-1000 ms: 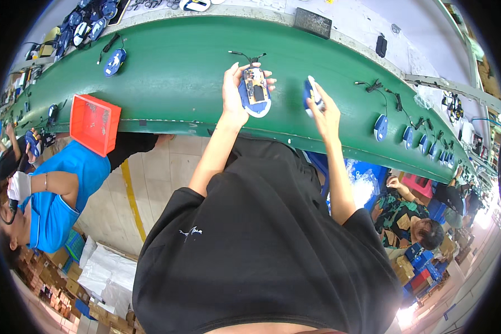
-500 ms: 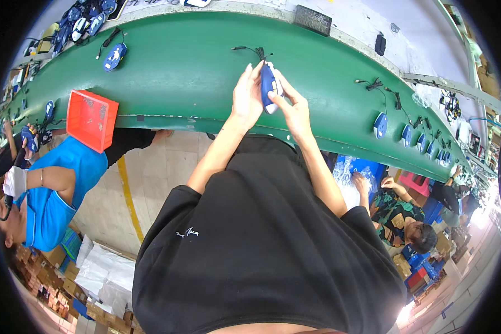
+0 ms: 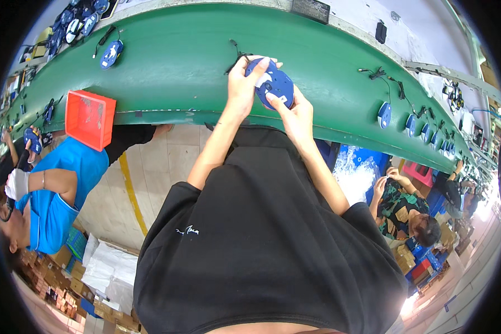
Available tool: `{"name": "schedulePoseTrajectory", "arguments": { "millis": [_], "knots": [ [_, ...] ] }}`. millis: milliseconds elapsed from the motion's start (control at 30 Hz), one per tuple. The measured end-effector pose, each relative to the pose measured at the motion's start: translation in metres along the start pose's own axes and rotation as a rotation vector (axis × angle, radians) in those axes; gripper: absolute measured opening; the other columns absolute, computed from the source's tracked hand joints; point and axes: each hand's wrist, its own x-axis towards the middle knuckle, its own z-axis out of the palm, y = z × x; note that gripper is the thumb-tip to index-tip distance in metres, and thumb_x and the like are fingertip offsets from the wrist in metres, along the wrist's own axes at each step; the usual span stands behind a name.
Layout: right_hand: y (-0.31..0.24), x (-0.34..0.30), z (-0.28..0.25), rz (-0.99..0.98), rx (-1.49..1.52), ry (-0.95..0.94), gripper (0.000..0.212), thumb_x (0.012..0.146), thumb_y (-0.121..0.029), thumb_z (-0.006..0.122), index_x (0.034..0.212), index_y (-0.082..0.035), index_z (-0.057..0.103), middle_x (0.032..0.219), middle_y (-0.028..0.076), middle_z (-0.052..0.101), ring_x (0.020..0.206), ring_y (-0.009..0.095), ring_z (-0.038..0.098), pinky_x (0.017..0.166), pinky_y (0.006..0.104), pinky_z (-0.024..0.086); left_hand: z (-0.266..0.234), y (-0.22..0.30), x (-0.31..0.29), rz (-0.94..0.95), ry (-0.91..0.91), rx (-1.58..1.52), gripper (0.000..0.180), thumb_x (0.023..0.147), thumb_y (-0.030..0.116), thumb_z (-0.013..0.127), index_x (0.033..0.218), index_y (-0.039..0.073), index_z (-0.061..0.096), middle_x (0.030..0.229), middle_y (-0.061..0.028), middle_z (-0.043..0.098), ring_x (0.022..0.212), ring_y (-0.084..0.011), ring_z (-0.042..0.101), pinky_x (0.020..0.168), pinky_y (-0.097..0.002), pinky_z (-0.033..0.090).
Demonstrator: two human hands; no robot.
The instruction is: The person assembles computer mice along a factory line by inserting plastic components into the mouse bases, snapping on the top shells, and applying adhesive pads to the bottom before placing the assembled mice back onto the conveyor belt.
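Observation:
Both my hands hold one corded computer mouse (image 3: 279,82) above a green work surface. Its flat dark-blue underside, with a pale patch and a small dark opening, faces up toward me. My left hand (image 3: 240,92) is closed around the far left side, thumb lying over the top edge. My right hand (image 3: 299,116) grips the near right edge, its thumb pressed on the underside. The black cable (image 3: 235,57) bunches behind my left fingers, and part of it is hidden there.
Another mouse (image 3: 112,54) lies left on the green surface (image 3: 172,61); several more (image 3: 383,116) line up at right. A red bin (image 3: 83,132) sits at the near left edge. Co-workers in a blue shirt (image 3: 67,189) and a patterned shirt (image 3: 398,209) are on either side.
The mouse has been turned from its narrow side to show its broad underside. My left thumb has come over its edge. The co-worker at right has lifted a hand from the clear plastic.

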Motion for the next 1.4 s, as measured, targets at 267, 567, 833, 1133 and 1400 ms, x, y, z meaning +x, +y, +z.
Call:
{"name": "schedulePoseTrajectory", "arguments": {
  "millis": [267,567,833,1133,1400],
  "knots": [
    [-0.005,-0.004,-0.018,0.035,0.155,-0.128,0.051,0.087,-0.010,0.070,0.131,0.007,0.050,0.119,0.011,0.061,0.105,0.015,0.059,0.090,0.0309,0.051,0.000,0.008,-0.010,0.104,-0.165,0.043,0.035,0.093,0.011,0.061,0.122,-0.007,0.053,0.120,-0.0159,0.061,0.111,-0.0289,0.062,0.093,-0.0387,0.053],
    [-0.014,-0.003,-0.034,0.323,0.502,-0.168,0.039,0.093,-0.015,0.061,0.124,0.007,0.053,0.113,0.014,0.063,0.094,0.021,0.067,0.084,0.0345,0.057,0.006,-0.007,-0.007,0.006,-0.171,0.030,0.049,0.093,0.015,0.061,0.134,-0.005,0.043,0.128,-0.0188,0.056,0.120,-0.0262,0.054,0.102,-0.0382,0.045],
    [0.018,-0.018,-0.053,0.581,0.650,0.028,0.032,0.093,-0.015,0.062,0.112,0.011,0.056,0.102,0.014,0.065,0.080,0.023,0.069,0.078,0.0319,0.059,-0.001,-0.043,-0.001,-0.358,-0.087,0.286,0.055,0.091,0.015,0.061,0.138,-0.004,0.039,0.129,-0.0155,0.054,0.112,-0.0224,0.057,0.095,-0.0373,0.048],
    [0.077,0.034,-0.195,0.276,0.638,0.630,0.036,0.086,-0.009,0.070,0.106,0.015,0.052,0.103,0.020,0.061,0.086,0.030,0.066,0.080,0.0379,0.060,-0.064,-0.018,-0.011,-0.409,-0.089,0.488,0.040,0.097,0.030,0.053,0.121,-0.002,0.059,0.109,-0.0152,0.067,0.091,-0.0223,0.068,0.079,-0.0307,0.054],
    [0.182,0.048,-0.243,0.508,0.646,1.056,0.039,0.081,-0.012,0.076,0.104,0.011,0.056,0.098,0.022,0.064,0.084,0.028,0.068,0.063,0.0258,0.060,-0.156,-0.009,-0.060,-0.461,0.112,0.809,0.034,0.096,0.030,0.055,0.115,0.004,0.064,0.102,-0.0086,0.069,0.084,-0.0145,0.063,0.073,-0.0273,0.051]
  ]
}}
